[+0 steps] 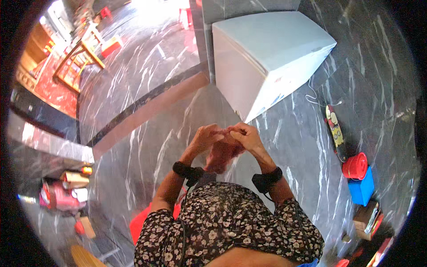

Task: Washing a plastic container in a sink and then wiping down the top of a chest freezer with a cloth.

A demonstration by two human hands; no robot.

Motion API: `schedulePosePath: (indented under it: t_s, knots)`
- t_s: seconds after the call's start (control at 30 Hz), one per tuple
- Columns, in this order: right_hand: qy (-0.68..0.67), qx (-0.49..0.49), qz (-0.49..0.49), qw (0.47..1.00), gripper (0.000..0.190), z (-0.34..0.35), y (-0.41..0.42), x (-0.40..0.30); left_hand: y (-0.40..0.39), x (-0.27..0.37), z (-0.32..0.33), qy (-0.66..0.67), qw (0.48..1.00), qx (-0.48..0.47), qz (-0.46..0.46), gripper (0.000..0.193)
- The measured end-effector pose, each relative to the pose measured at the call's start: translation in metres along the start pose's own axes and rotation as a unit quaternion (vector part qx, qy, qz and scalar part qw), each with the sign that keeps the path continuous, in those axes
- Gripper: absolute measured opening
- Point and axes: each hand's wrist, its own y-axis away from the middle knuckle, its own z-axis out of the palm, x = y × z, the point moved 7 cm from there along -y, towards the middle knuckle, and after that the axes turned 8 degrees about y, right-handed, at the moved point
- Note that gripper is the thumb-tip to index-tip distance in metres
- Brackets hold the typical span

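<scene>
A dark red piece of soft, fuzzy fabric, perhaps knitted, (224,152) hangs in front of my body, above the floor. My left hand (206,137) pinches its upper edge between thumb and fingers. Close by on the right, my right hand (247,136) grips the same edge, its thumb and fingertips bent together. The lower part of the fabric droops towards my lap. Blur hides its weave, and I cannot tell whether a thin tool is held with it. A black band with a small device sits on each wrist.
Ahead stands a white chest freezer (273,43). To the right are a skateboard (335,133), a red bucket (354,167), a blue box (363,190) and a cardboard box (365,218). A red seat (140,222) shows beside me. A wooden frame (80,63) stands beyond the floor strip.
</scene>
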Motion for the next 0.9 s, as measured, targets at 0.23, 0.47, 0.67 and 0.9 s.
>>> schedulePosePath:
  t_s: [0.23, 0.47, 0.67, 0.9]
  knots:
    - [-0.144, 0.12, 0.023, 0.982, 0.012, -0.045, 0.026, -0.002, -0.035, 0.062, 0.017, 0.113, 0.988, -0.088, 0.054, 0.018]
    - [-0.158, 0.202, 0.012, 0.966, 0.009, -0.102, 0.04, -0.034, -0.064, 0.13, 0.029, 0.102, 0.976, -0.129, 0.14, 0.014]
    - [-0.055, 0.279, -0.077, 0.956, 0.014, -0.151, 0.034, -0.058, -0.103, 0.169, 0.033, 0.072, 0.972, -0.101, 0.201, 0.012]
    - [0.1, 0.36, -0.152, 0.915, 0.013, -0.196, 0.041, -0.121, -0.124, 0.244, 0.017, 0.052, 0.939, -0.039, 0.339, 0.008]
